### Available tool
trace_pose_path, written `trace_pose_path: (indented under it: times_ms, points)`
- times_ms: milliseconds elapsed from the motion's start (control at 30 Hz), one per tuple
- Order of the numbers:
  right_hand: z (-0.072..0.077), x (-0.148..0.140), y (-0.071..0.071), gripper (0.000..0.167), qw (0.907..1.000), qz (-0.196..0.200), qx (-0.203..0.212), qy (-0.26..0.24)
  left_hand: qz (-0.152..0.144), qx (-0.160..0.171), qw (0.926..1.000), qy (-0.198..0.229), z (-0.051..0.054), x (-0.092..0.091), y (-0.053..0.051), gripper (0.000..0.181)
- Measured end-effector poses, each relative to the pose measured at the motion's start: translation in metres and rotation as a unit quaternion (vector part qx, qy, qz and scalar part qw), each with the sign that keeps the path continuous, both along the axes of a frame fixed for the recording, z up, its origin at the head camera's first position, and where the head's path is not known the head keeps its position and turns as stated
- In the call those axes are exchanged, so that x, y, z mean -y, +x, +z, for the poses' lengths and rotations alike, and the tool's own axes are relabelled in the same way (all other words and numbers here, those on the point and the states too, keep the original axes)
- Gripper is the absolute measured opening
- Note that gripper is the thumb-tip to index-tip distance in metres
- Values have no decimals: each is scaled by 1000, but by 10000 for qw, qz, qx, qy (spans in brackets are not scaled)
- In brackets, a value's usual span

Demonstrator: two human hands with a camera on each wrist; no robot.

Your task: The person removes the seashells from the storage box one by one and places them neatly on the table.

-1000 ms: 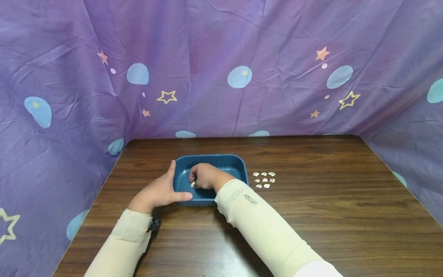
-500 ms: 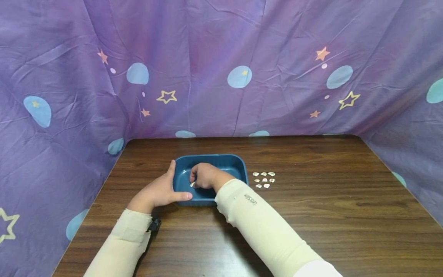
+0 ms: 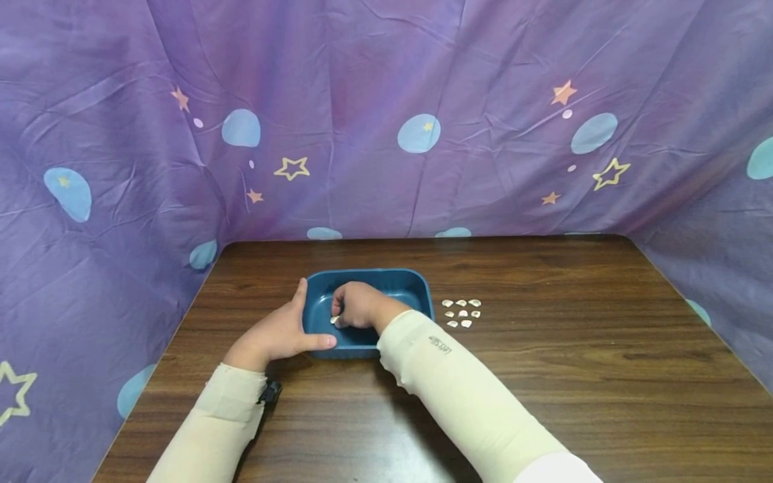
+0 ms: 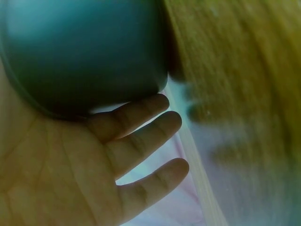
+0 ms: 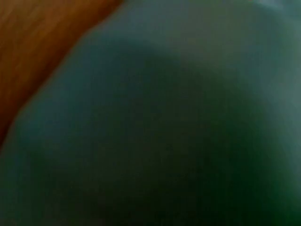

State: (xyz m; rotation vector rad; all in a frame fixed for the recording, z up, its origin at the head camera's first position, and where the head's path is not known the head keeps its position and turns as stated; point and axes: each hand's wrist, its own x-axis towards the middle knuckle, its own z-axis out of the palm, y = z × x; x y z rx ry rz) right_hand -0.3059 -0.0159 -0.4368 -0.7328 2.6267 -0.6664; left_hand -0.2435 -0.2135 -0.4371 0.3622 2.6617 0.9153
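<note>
A blue rectangular plastic tub [image 3: 380,276] stands on the wooden table. My left hand [image 3: 279,333] lies spread against its left end, thumb stretched along the near rim and index finger at the far corner. In the left wrist view, the other fingers of that hand [image 4: 141,141] extend fairly straight beside the dark tub wall [image 4: 94,56]. Reaching over the near right side, my right hand [image 3: 357,305] is inside the tub and pinches a small white shell [image 3: 335,320] low over the floor. The right wrist view shows mostly the blurred tub wall [image 5: 141,117], with no fingers visible.
Several small white shells [image 3: 462,313] lie in neat short rows on the table [image 3: 574,349], just right of the tub. A purple curtain [image 3: 374,188] with stars hangs behind the table and along both sides.
The shell at my right fingertips has shifted very slightly. Both hands and the tub hold nearly the same places, and the rows of shells are unchanged.
</note>
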Motion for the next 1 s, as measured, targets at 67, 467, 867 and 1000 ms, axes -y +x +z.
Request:
trace_pose_path:
  times_ms: [67, 467, 867, 1000]
  points:
    - [2, 0, 0, 17, 9998, 13, -95, -177, -1, 54, 10000, -4, 1, 0, 0, 139]
    - [21, -31, 10, 11, 9940, -119, 205, -1070, 61, 98, 9998, -168, 3, -2, 1, 139]
    - [56, -111, 29, 9, 9855, -163, -50, -1688, 239, 56, 9993, -292, 5, -2, 4, 141]
    - [57, -145, 33, 10, 9875, -284, -220, -1536, 199, 37, 9995, -258, 4, -3, 3, 140]
